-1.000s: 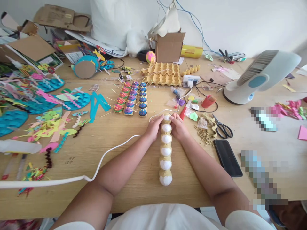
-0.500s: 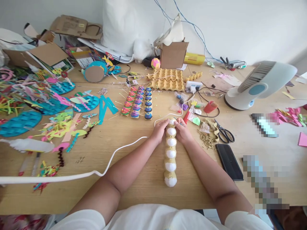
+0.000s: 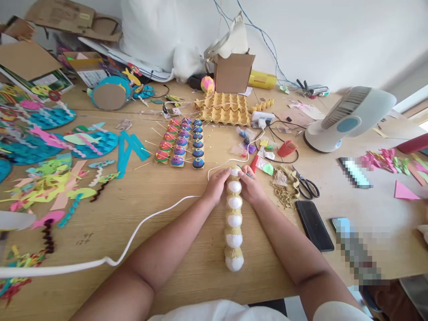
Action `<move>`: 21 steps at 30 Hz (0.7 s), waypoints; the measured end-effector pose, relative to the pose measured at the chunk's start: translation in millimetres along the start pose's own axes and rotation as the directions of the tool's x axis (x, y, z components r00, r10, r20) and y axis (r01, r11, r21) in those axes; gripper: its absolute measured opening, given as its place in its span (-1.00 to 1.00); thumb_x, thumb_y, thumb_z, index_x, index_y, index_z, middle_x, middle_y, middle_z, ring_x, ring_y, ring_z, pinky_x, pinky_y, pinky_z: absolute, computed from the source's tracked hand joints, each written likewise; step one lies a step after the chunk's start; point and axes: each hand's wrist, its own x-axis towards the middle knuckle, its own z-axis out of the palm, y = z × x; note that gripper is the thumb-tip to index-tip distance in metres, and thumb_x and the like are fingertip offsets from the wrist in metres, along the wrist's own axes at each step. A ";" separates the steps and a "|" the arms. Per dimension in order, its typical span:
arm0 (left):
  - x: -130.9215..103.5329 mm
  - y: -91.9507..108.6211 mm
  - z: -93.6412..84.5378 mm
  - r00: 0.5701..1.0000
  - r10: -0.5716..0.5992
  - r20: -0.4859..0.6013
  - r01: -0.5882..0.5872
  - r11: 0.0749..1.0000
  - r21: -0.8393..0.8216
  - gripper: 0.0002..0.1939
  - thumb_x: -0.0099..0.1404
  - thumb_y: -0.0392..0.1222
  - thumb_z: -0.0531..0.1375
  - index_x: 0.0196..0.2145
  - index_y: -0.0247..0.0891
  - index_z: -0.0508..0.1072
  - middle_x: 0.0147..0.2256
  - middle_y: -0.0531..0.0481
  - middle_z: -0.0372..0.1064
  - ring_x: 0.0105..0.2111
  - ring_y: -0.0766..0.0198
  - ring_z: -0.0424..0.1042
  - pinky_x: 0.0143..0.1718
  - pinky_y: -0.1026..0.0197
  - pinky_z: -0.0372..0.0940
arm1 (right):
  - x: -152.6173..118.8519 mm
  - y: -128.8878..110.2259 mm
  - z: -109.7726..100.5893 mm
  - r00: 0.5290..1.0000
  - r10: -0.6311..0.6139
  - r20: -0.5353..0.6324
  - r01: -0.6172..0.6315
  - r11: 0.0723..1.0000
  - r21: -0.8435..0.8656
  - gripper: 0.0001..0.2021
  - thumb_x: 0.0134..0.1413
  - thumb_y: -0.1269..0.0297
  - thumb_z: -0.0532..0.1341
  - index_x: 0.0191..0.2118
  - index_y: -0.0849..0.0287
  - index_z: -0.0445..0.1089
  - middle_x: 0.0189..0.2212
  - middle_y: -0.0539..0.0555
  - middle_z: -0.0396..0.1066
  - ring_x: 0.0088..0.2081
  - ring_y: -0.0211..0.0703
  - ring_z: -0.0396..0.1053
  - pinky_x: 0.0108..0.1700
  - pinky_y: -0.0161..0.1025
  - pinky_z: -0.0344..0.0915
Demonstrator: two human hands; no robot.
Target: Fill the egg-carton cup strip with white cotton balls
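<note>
An egg-carton strip point(image 3: 234, 203) lies lengthwise in front of me, its row of tan bumps topped with white patches. At its far end, my left hand point(image 3: 216, 183) is closed on the left edge, thumb at the last bump. Opposite it, my right hand point(image 3: 251, 185) grips the same end from the right. Something small and teal shows by the right fingers; I cannot make out what it is. Farther back stand painted egg-carton caterpillars point(image 3: 181, 141) in red, purple and blue, with pins sticking out.
Left of me lie blue painted cartons point(image 3: 53, 117), paper cut-outs point(image 3: 43, 178) and a white cable point(image 3: 143, 223). To the right are scissors point(image 3: 306, 185), a black phone point(image 3: 314, 225) and a fan point(image 3: 351, 118). Egg trays point(image 3: 230, 107) and a cardboard box point(image 3: 233, 73) stand behind.
The view has turned slightly to the right, so things on the table appear farther left. Both hands keep their hold on the strip's far end.
</note>
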 end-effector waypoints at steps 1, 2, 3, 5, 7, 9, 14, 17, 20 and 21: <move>0.0 0.1 0.1 1.000 -0.004 0.001 0.004 1.000 -0.005 -0.44 0.07 0.34 0.60 -0.33 -0.23 0.68 -0.34 0.02 0.67 -0.33 0.23 0.55 -0.22 0.17 0.39 | 0.3 0.5 -0.2 1.000 0.001 0.000 -0.001 1.000 0.000 -0.36 -0.17 0.06 0.71 -0.32 0.04 0.20 -0.47 -0.17 0.34 -0.42 -0.27 0.26 -0.35 -0.30 0.22; -0.1 0.1 0.1 1.000 -0.009 0.003 0.009 1.000 -0.010 -0.44 0.05 0.34 0.60 -0.34 -0.23 0.68 -0.35 0.02 0.66 -0.34 0.24 0.54 -0.23 0.18 0.38 | 0.6 1.0 -0.5 1.000 0.001 0.001 -0.001 1.000 0.000 -0.36 -0.17 0.07 0.71 -0.32 0.04 0.20 -0.47 -0.17 0.34 -0.42 -0.27 0.25 -0.35 -0.30 0.22; -0.3 0.2 0.2 1.000 -0.009 0.004 0.009 1.000 -0.014 -0.44 0.05 0.34 0.60 -0.35 -0.23 0.68 -0.36 0.03 0.65 -0.36 0.26 0.52 -0.25 0.19 0.37 | 0.9 1.5 -0.9 1.000 0.000 0.001 0.000 1.000 0.001 -0.37 -0.16 0.07 0.71 -0.31 0.04 0.20 -0.47 -0.17 0.33 -0.42 -0.27 0.25 -0.35 -0.30 0.22; -0.7 0.1 0.1 1.000 -0.005 -0.003 0.005 1.000 -0.021 -0.45 0.04 0.33 0.61 -0.37 -0.23 0.67 -0.41 0.06 0.60 -0.38 0.28 0.48 -0.29 0.20 0.34 | 1.5 2.2 -1.6 1.000 -0.002 0.006 0.002 1.000 0.006 -0.38 -0.15 0.09 0.70 -0.31 0.03 0.20 -0.47 -0.17 0.32 -0.42 -0.26 0.24 -0.35 -0.30 0.23; -0.8 0.1 -0.1 1.000 -0.009 -0.003 0.009 1.000 -0.025 -0.46 0.04 0.31 0.61 -0.38 -0.23 0.66 -0.43 0.08 0.57 -0.41 0.30 0.45 -0.32 0.21 0.32 | 2.1 2.6 -2.3 1.000 -0.003 0.018 0.003 1.000 0.014 -0.39 -0.13 0.10 0.69 -0.31 0.03 0.20 -0.46 -0.17 0.33 -0.41 -0.26 0.26 -0.34 -0.29 0.23; -0.5 0.3 -0.5 1.000 -0.002 0.000 0.002 1.000 -0.024 -0.47 0.07 0.30 0.60 -0.38 -0.23 0.65 -0.44 0.09 0.57 -0.42 0.30 0.44 -0.33 0.21 0.31 | 2.7 2.9 -2.7 0.999 -0.001 0.035 0.000 1.000 0.017 -0.40 -0.11 0.10 0.69 -0.31 0.03 0.20 -0.46 -0.17 0.34 -0.40 -0.25 0.28 -0.33 -0.29 0.24; 1.5 0.8 -2.1 1.000 0.006 -0.011 -0.007 0.999 -0.052 -0.46 0.02 0.26 0.63 -0.32 -0.25 0.70 -0.32 0.03 0.67 -0.33 0.25 0.52 -0.22 0.20 0.38 | 4.9 4.0 -2.3 0.998 -0.013 0.068 0.012 1.000 0.027 -0.41 -0.09 0.10 0.68 -0.30 0.03 0.20 -0.43 -0.17 0.36 -0.37 -0.27 0.31 -0.30 -0.29 0.27; 1.9 0.7 -3.1 1.000 0.022 0.010 -0.022 0.999 -0.047 -0.52 0.09 0.22 0.60 -0.29 -0.25 0.70 -0.33 0.04 0.65 -0.33 0.24 0.50 -0.21 0.18 0.37 | 6.1 5.1 -2.2 0.997 -0.020 0.068 0.018 0.999 0.027 -0.41 -0.07 0.11 0.67 -0.31 0.03 0.18 -0.43 -0.17 0.35 -0.38 -0.27 0.30 -0.31 -0.29 0.28; 1.5 1.1 -2.9 0.999 0.038 0.022 -0.038 0.999 -0.025 -0.57 0.15 0.19 0.57 -0.32 -0.24 0.67 -0.40 0.05 0.59 -0.33 0.21 0.49 -0.24 0.17 0.33 | 6.9 6.3 -2.0 0.997 -0.028 0.075 0.027 0.999 0.016 -0.42 -0.06 0.10 0.66 -0.31 0.02 0.18 -0.45 -0.18 0.32 -0.41 -0.28 0.28 -0.34 -0.29 0.26; 1.4 1.4 -2.6 0.999 0.044 0.023 -0.043 0.999 -0.020 -0.57 0.16 0.19 0.56 -0.32 -0.24 0.66 -0.39 0.03 0.59 -0.31 0.19 0.52 -0.23 0.16 0.33 | 7.2 6.7 -1.8 0.996 -0.032 0.078 0.030 0.999 0.017 -0.42 -0.06 0.09 0.66 -0.31 0.02 0.18 -0.45 -0.18 0.32 -0.41 -0.27 0.28 -0.34 -0.29 0.26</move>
